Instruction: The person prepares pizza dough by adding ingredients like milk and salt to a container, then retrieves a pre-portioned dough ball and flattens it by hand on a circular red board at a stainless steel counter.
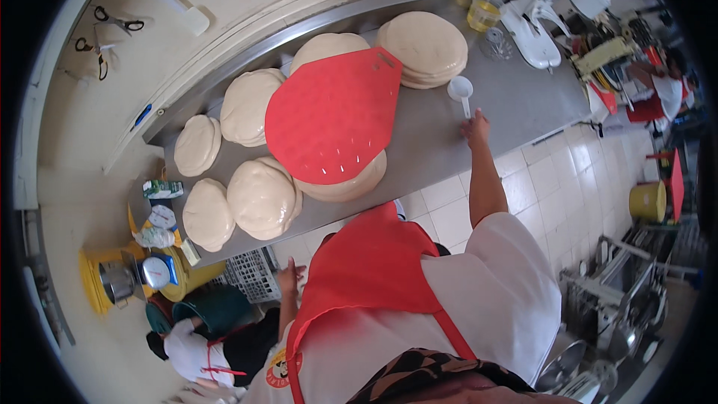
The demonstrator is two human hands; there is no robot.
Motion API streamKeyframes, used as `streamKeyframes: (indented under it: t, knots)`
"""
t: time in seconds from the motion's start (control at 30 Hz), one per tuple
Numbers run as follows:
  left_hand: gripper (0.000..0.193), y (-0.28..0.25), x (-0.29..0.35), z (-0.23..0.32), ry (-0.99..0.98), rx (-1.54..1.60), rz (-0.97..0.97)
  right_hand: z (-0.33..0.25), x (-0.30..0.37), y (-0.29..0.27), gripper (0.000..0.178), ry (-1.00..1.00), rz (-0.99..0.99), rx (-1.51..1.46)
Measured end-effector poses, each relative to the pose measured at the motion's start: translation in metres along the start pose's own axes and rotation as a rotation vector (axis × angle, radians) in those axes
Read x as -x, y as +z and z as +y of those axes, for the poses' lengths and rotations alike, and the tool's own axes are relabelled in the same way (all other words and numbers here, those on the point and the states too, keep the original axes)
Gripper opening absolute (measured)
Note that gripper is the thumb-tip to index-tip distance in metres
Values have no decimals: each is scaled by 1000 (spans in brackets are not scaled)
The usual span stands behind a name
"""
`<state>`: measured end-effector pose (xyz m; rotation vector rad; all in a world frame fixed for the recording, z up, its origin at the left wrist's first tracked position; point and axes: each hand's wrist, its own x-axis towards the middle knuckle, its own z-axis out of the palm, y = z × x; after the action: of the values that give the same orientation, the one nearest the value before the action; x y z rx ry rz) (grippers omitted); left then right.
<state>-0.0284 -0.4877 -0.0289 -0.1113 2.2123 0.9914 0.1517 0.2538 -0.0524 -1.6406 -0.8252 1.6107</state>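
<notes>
My right hand (476, 128) is at the handle end of a white measuring scoop (461, 87) by the front edge of the steel table, its fingers closed round the tip. Down beside the apron, my left hand (290, 277) hangs off the table with its fingers apart and nothing in them. A red flexible sheet (333, 116) lies over some of the dough. Around it rest several pale, glossy dough mounds: a large one (423, 49) behind the scoop, others such as this dough mound (263, 198) to the left.
At the table's far right stand a white stand mixer (531, 34), a clear jug of yellow liquid (485, 12) and a wire whisk (496, 43). Scales (156, 272), a grey crate (250, 275) and a green bin (213, 308) are at the left. Co-workers (196, 348) are at both sides.
</notes>
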Motion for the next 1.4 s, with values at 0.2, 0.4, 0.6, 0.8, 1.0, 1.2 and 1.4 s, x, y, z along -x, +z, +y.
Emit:
streamKeyframes:
  t: [0.2,0.4,0.6,0.8,1.0,1.2,1.4]
  knots:
    - [65,47,-14,122,209,131,-25,-7,-35,9,23,-32,-327,19]
    - [48,97,10,231,269,469,-234,-24,136,66,17,-120,-653,-239]
    - [36,131,-9,286,364,591,-388,46,304,117,20,-103,-1231,232]
    - [30,85,-24,270,363,1022,-58,59,344,166,29,-122,-1560,618]
    - [28,-56,-98,192,390,1146,374,81,371,209,31,-180,-1362,698]
    - [16,-258,-180,128,292,994,748,130,397,226,29,-51,-1189,705]
    - [12,-463,-299,106,249,1021,831,136,441,230,29,-45,-1012,740]
